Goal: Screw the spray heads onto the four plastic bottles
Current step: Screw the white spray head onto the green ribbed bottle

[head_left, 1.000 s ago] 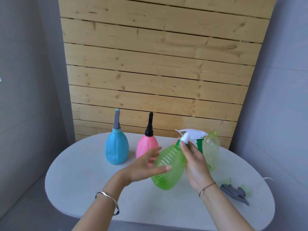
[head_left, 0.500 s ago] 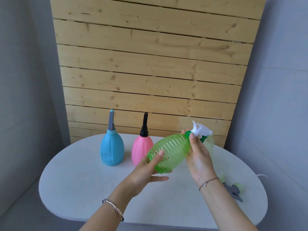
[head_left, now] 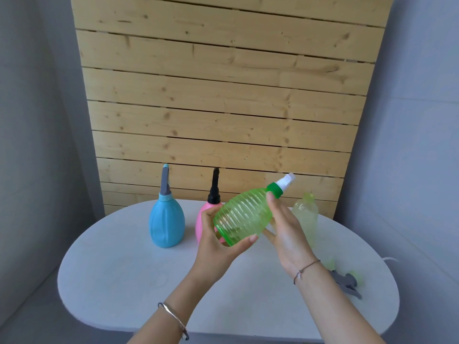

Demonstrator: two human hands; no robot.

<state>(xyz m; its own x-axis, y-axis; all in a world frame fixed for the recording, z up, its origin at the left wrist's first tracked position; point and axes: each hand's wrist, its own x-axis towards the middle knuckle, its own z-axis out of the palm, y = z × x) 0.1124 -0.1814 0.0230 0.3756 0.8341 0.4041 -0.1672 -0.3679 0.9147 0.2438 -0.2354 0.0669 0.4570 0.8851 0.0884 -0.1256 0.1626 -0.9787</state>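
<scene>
A ribbed green bottle [head_left: 242, 216] is tilted in the air above the table, its white spray head with green collar [head_left: 280, 185] pointing up and right. My left hand [head_left: 216, 242] grips the bottle's base. My right hand [head_left: 285, 229] has its fingers spread along the bottle's right side, a fingertip near the collar. A blue bottle [head_left: 167, 220] with a grey head and a pink bottle [head_left: 201, 219] with a black head stand upright behind. A pale yellow-green bottle [head_left: 306, 214] without a head stands at the right. A loose grey spray head [head_left: 346, 284] lies on the table.
The white oval table [head_left: 119, 269] stands in front of a wooden slat panel [head_left: 223, 108], with grey walls on both sides. A white cable [head_left: 390, 258] shows past the table's right edge.
The green bottle rose and its base came into my left hand's grip. My right hand slid down from the spray head's collar and its fingers spread out beside the bottle.
</scene>
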